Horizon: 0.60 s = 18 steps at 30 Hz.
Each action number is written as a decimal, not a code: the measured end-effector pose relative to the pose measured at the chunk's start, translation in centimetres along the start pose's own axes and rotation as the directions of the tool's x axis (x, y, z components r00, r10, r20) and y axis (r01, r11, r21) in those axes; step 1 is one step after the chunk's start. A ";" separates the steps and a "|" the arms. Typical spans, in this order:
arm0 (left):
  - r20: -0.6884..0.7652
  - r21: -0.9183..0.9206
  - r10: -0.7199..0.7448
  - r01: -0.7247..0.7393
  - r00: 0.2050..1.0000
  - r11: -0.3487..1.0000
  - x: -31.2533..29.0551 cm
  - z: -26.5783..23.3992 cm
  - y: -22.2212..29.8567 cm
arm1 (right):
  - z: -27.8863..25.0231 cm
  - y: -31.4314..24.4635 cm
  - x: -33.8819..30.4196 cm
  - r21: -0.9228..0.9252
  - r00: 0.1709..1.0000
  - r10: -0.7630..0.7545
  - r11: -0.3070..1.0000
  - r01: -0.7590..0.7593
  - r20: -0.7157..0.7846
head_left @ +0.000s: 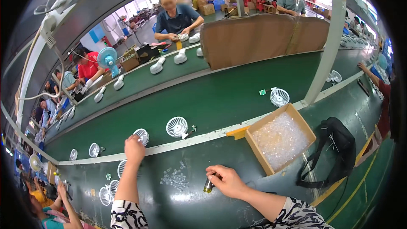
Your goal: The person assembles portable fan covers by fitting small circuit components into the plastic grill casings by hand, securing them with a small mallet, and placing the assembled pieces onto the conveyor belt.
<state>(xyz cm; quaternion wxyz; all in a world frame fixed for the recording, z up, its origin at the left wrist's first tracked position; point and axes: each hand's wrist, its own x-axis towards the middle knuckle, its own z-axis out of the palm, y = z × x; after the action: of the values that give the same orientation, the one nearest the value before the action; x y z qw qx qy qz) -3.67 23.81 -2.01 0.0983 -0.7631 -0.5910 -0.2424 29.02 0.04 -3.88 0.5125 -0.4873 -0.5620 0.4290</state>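
My left hand (134, 149) reaches over the belt's near rail, its fingers closed at the edge of a white round slatted fan housing (142, 137); the fingertips are partly hidden. Low over the bench, my right hand (227, 181) is wrapped round a screwdriver (208, 186) with a dark, yellow-green-ended handle; its tip cannot be made out. Between my hands lies a scatter of small clear plastic pieces (174, 180). Another white fan housing (177, 127) with a small part on a wire sits on the belt. More housings (105, 196) lie beside my left forearm.
An open cardboard box (271, 170) of clear pieces stands right of my right hand, with a black bag (335, 150) beyond it. A metal post (328, 46) rises by the green belt (224, 97). Co-workers sit across the belt and at both sides.
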 end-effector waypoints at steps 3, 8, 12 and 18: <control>0.239 0.022 -0.144 0.143 0.960 0.989 1.0 0.8 -2.9 | -0.4 -0.5 0.4 0.027 0.998 0.053 0.998 -0.054 0.044; 0.298 0.049 -0.067 0.055 0.952 0.997 1.0 2.0 -4.6 | 0.0 -0.7 -0.1 0.030 0.996 0.068 0.997 -0.070 0.054; 0.240 -0.045 -0.059 0.072 0.969 0.996 1.6 2.5 -3.1 | 0.0 -0.5 -0.4 0.023 0.997 0.053 0.998 -0.054 0.047; -0.074 -0.005 0.180 -0.181 0.981 0.983 1.3 -3.9 4.2 | 0.2 -0.2 -1.4 -0.366 0.931 -0.303 0.858 0.360 0.205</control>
<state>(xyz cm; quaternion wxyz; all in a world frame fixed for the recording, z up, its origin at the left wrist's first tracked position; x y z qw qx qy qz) -0.46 21.99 2.57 0.1368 -0.8048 -0.5139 -0.2636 28.79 -1.33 -3.95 0.4280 -0.4455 -0.7474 0.2443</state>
